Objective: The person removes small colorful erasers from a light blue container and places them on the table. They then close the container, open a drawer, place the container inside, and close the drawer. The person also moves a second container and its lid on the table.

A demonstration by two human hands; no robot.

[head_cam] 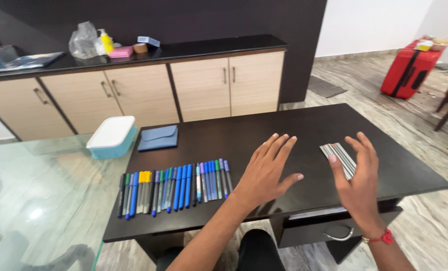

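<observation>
My left hand flat over dark surface, fingers spread, holding nothing. Right hand open, empty, beside grey pen bundle at centre right. Coloured pens already rowed lower left; grey bundle not yet laid out.

1. The desk is dark wood with a smooth, slightly glossy top.
2. The pens look like glossy plastic.
3. The side table is clear, reflective glass.
4. The box is matt plastic.
5. The drawer handle is shiny metal.
6. The pouch looks like matt blue cloth.
</observation>
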